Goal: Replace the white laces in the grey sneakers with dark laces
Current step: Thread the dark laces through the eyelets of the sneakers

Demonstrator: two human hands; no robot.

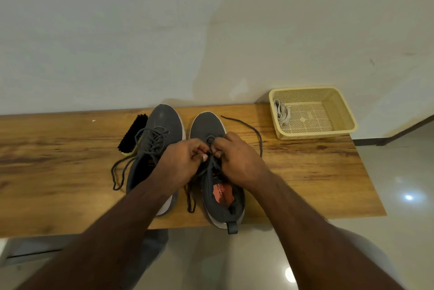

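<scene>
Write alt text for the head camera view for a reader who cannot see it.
Both hands, left hand and right hand, thread a dark lace into the right grey sneaker on a wooden table. The left sneaker is already laced; white laces lie in a basket.

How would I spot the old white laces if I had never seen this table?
Start at the wooden table and look to its far right corner, where a cream plastic basket with perforated walls sits by the wall. The white laces lie bundled in the basket's left end. They are the only pale laces here; the sneakers' laces are dark.
</scene>
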